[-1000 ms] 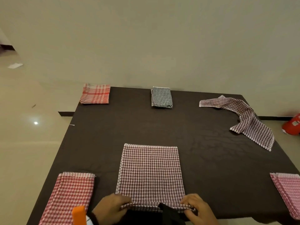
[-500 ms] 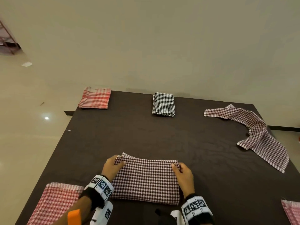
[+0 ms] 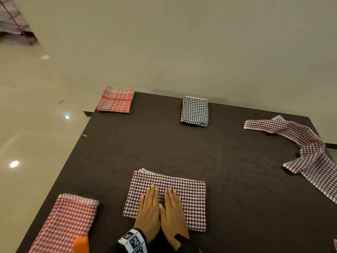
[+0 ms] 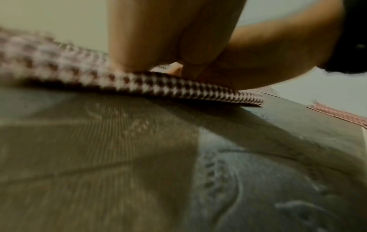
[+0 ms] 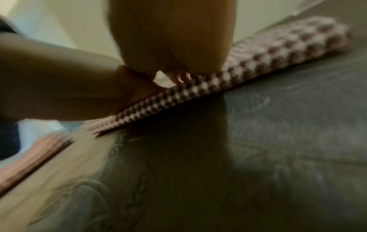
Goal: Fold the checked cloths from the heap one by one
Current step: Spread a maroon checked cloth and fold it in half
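Note:
A maroon-and-white checked cloth (image 3: 189, 196) lies folded in half near the front of the dark table (image 3: 164, 147). My left hand (image 3: 150, 207) and right hand (image 3: 173, 209) lie flat side by side on its middle, fingers straight, pressing it down. The wrist views show the cloth's near edge (image 4: 178, 87) (image 5: 178, 95) under each palm; the left hand (image 4: 158, 39) and right hand (image 5: 170, 36) fill the top of those views. A second maroon checked cloth (image 3: 308, 148) lies crumpled and unfolded at the far right.
Folded cloths sit around the table: a red checked one (image 3: 63, 223) at the front left, a red striped one (image 3: 116, 102) at the far left corner, a black-and-white one (image 3: 195, 111) at the back centre. The table's left edge drops to a shiny floor (image 3: 36, 143).
The near edge of the maroon cloth was carried up onto its far edge, folding it in half. Both hands then let go of the corners and came together flat on its middle.

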